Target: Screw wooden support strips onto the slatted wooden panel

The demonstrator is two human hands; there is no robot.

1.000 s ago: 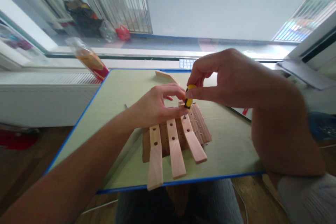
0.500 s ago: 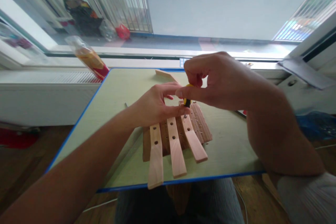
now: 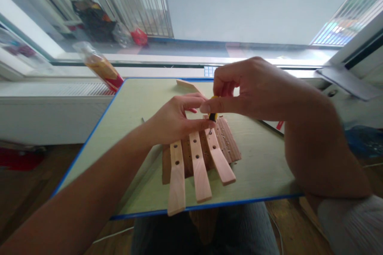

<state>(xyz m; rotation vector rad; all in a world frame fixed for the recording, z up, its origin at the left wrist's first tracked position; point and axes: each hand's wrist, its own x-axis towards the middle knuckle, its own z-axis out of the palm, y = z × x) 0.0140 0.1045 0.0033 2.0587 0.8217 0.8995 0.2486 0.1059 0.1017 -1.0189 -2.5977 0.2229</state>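
Note:
My right hand (image 3: 248, 87) is closed on the yellow-and-black handle of a short screwdriver (image 3: 213, 116). Its tip meets a screw in the upper hole of the rightmost pale wooden strip (image 3: 223, 163). My left hand (image 3: 176, 121) curls round the lower part of the screwdriver, thumb in front; its other fingertips are partly hidden behind my right thumb. Two more pale strips, a middle one (image 3: 202, 179) and a left one (image 3: 177, 187), lie beside it, each with two dark holes showing. All three rest on a brown grooved wooden board (image 3: 230, 139) and overhang its near edge.
The pale green table (image 3: 257, 167) has a blue edge. Another wooden piece (image 3: 188, 84) lies at the back. A bottle with a red-and-yellow label (image 3: 104, 71) leans at the back left, by the window. A white object with a red mark (image 3: 273, 124) lies at right.
My right hand has turned slightly on the screwdriver, and its wrist has shifted a little. My left hand and the strips stay in nearly the same place.

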